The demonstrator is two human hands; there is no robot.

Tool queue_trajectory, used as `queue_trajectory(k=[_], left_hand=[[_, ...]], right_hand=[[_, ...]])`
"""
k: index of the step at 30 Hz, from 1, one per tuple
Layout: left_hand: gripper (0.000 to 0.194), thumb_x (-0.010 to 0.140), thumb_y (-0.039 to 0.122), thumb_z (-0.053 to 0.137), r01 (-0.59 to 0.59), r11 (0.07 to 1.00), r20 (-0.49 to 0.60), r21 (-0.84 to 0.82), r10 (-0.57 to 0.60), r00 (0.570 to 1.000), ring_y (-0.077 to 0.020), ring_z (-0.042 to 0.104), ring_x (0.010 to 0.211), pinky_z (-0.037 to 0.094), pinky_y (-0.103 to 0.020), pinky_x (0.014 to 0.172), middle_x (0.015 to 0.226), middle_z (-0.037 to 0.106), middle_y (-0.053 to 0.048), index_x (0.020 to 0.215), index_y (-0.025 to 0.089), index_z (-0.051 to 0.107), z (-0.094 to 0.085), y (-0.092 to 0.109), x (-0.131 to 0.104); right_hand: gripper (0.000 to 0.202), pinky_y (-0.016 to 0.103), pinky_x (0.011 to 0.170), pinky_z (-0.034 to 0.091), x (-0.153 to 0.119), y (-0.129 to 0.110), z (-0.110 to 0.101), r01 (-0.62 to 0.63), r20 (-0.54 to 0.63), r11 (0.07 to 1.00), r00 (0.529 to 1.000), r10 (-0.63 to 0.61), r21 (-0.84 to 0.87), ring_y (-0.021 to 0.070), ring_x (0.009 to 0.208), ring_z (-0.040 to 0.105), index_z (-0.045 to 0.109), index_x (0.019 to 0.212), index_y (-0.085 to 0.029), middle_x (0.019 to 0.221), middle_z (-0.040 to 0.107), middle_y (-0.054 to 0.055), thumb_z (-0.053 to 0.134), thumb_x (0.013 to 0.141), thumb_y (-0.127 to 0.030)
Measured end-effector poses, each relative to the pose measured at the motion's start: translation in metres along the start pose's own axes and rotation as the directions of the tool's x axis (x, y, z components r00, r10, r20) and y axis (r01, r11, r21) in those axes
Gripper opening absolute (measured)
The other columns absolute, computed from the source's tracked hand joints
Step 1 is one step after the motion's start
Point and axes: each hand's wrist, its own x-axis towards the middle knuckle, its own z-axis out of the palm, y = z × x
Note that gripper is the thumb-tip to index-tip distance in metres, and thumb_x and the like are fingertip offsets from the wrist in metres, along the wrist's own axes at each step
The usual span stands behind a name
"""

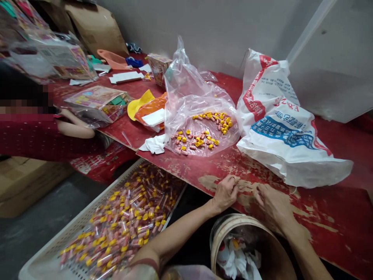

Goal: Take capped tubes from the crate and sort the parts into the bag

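My left hand [226,193] rests at the front edge of the worn red table [186,167], its fingers curled in. A short gap to its right, my right hand [274,204] lies low over the tabletop with bent fingertips pressed together. Whatever either hand may hold is hidden or too small to make out. Beyond them an open clear plastic bag [186,103] lies on the table, with small pink tubes with yellow caps [204,142] scattered inside. A white printed sack [279,128] slumps to the right of that bag.
Below the table at left, a white perforated crate [55,237] holds many yellow-capped tubes [125,212]. A bucket [215,243] with crumpled white scraps stands under my forearms. Packaged boxes [97,102] and an orange scoop [112,60] lie farther back. Another person [43,136] sits at left.
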Motion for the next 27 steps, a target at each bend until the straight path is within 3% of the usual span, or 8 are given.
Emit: queue_trajectory(k=[2, 5, 11, 16, 20, 23, 25, 27], left_hand=[[0.035, 0.078, 0.006, 0.043, 0.052, 0.997, -0.048, 0.058, -0.049, 0.998, -0.0181, 0.058, 0.090, 0.048, -0.031, 0.084, 0.094, 0.061, -0.007, 0.107, 0.016, 0.059, 0.000, -0.008, 0.000], [0.034, 0.077, 0.006, 0.045, 0.048, 0.994, -0.022, 0.102, -0.046, 0.999, -0.0178, 0.059, 0.088, 0.048, -0.030, 0.082, 0.094, 0.061, -0.007, 0.107, 0.016, 0.058, 0.001, -0.018, -0.002], [0.039, 0.074, 0.017, 0.060, -0.214, 0.944, 0.279, 0.249, 0.142, 0.950, -0.0227, 0.058, 0.100, 0.046, -0.034, 0.087, 0.112, 0.062, -0.009, 0.114, 0.016, 0.055, 0.014, -0.012, -0.004], [0.021, 0.088, 0.027, 0.051, -0.286, 0.890, 0.399, 0.354, 0.133, 0.907, -0.0188, 0.059, 0.086, 0.046, -0.030, 0.081, 0.090, 0.066, -0.008, 0.101, 0.012, 0.060, 0.005, -0.006, -0.006], [0.028, 0.091, 0.027, 0.044, -0.245, 0.911, 0.296, 0.332, 0.146, 0.944, -0.0167, 0.058, 0.088, 0.046, -0.027, 0.080, 0.097, 0.064, -0.008, 0.114, 0.015, 0.055, -0.035, 0.003, -0.023], [0.026, 0.090, 0.028, 0.045, -0.101, 0.933, 0.151, 0.347, 0.051, 0.987, -0.0160, 0.057, 0.083, 0.046, -0.026, 0.074, 0.090, 0.062, -0.007, 0.110, 0.017, 0.058, -0.082, 0.004, -0.051], [0.024, 0.089, 0.030, 0.046, 0.048, 0.927, 0.033, 0.373, -0.064, 0.997, -0.0152, 0.057, 0.079, 0.046, -0.025, 0.071, 0.086, 0.061, -0.005, 0.106, 0.020, 0.061, -0.116, -0.007, -0.077], [0.026, 0.090, 0.033, 0.045, 0.223, 0.874, -0.101, 0.433, -0.198, 0.975, -0.0160, 0.059, 0.082, 0.047, -0.026, 0.074, 0.089, 0.061, -0.005, 0.104, 0.020, 0.062, -0.151, -0.028, -0.106]], right_hand=[[0.023, 0.031, 0.056, 0.031, 0.002, 0.013, 0.014, 0.054, 0.065, 0.995, 0.997, -0.049, -0.086, 0.0184, 0.057, 0.048, 0.047, 0.077, -0.019, 0.068, 0.053, 0.006, 0.030, 0.087, -0.030], [0.021, 0.031, 0.058, 0.033, 0.000, 0.026, 0.032, 0.096, 0.054, 0.995, 0.994, -0.096, -0.009, 0.0178, 0.059, 0.047, 0.044, 0.081, -0.019, 0.070, 0.053, 0.006, 0.029, 0.088, -0.032], [0.031, 0.034, 0.062, 0.040, -0.003, 0.015, 0.034, 0.006, 0.033, 0.966, 0.999, -0.015, 0.260, 0.0207, 0.063, 0.050, 0.045, 0.081, -0.020, 0.071, 0.052, 0.007, 0.025, 0.091, -0.042], [0.042, 0.032, 0.075, 0.048, -0.008, -0.020, 0.019, -0.243, 0.253, 0.649, 0.964, 0.079, 0.721, 0.0199, 0.083, 0.057, 0.049, 0.102, -0.019, 0.094, 0.059, 0.006, 0.038, 0.088, -0.056], [0.047, 0.028, 0.070, 0.049, -0.007, -0.024, 0.004, -0.309, 0.367, 0.517, 0.930, -0.010, 0.799, 0.0202, 0.085, 0.058, 0.054, 0.111, -0.020, 0.106, 0.060, 0.007, 0.050, 0.082, -0.057], [0.051, 0.031, 0.070, 0.048, -0.005, 0.005, -0.004, -0.311, 0.211, 0.631, 0.950, 0.231, 0.711, 0.0224, 0.081, 0.058, 0.061, 0.104, -0.019, 0.098, 0.063, 0.007, 0.048, 0.078, -0.061], [0.054, 0.035, 0.072, 0.047, -0.005, 0.040, -0.005, -0.382, -0.013, 0.693, 0.871, 0.491, 0.611, 0.0250, 0.079, 0.058, 0.062, 0.103, -0.018, 0.093, 0.064, 0.008, 0.046, 0.075, -0.061], [0.055, 0.040, 0.075, 0.045, -0.005, 0.082, -0.002, -0.486, -0.220, 0.714, 0.727, 0.650, 0.504, 0.0292, 0.083, 0.058, 0.063, 0.104, -0.015, 0.092, 0.063, 0.013, 0.041, 0.076, -0.057]])
